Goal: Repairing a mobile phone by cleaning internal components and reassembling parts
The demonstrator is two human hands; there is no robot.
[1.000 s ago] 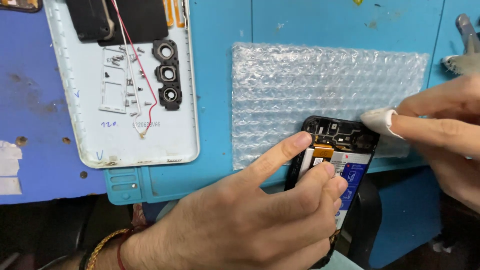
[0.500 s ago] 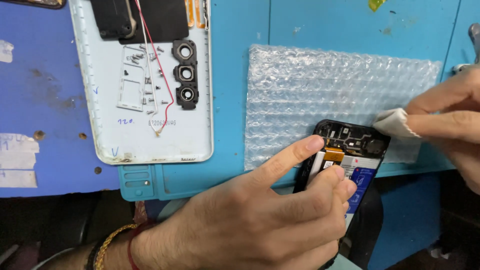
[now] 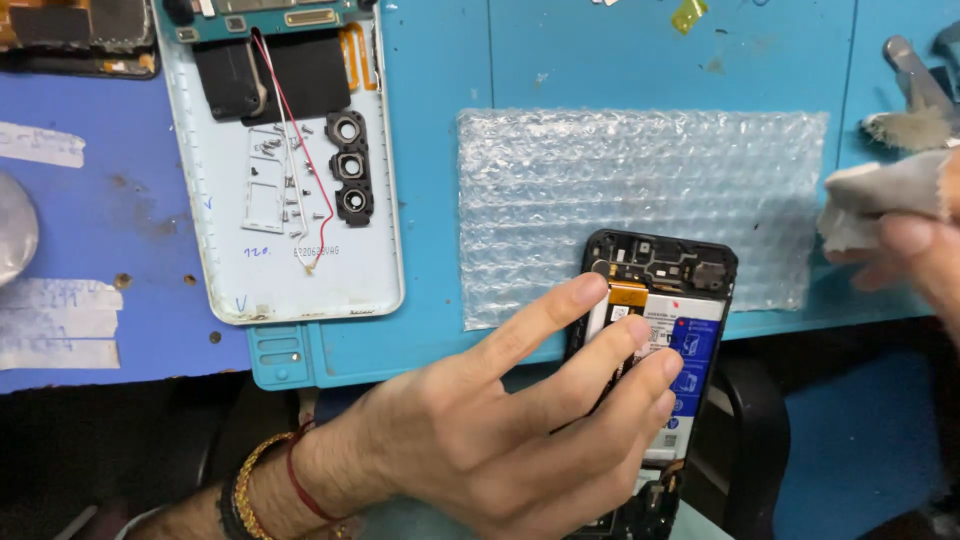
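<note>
So around us: a sheet of bubble wrap (image 3: 640, 200) lies flat on the blue desk mat (image 3: 440, 150), running up to the mat's front edge. Over by the mat's far left corner there's a white phone back cover (image 3: 280, 240), inside up, with a black camera bezel (image 3: 348, 165) and a thin red wire (image 3: 290, 140) trailing across it. Some torn tape strips (image 3: 55, 320) are stuck on the darker blue surface at the left edge.

We've got the opened phone (image 3: 655, 340) gripped in our left hand (image 3: 500, 430), fingers wrapped over its left side and across the battery (image 3: 690, 370), index finger stretched out to the top corner. The phone overhangs the mat's front edge, top end resting on the bubble wrap, long axis running away from us, camera end pointing to the far side. Our fingers block most of its lower half.

Our right hand (image 3: 915, 230), at the right edge, is pinched closed around a greyish cloth wad (image 3: 875, 195), well apart from the phone.
</note>
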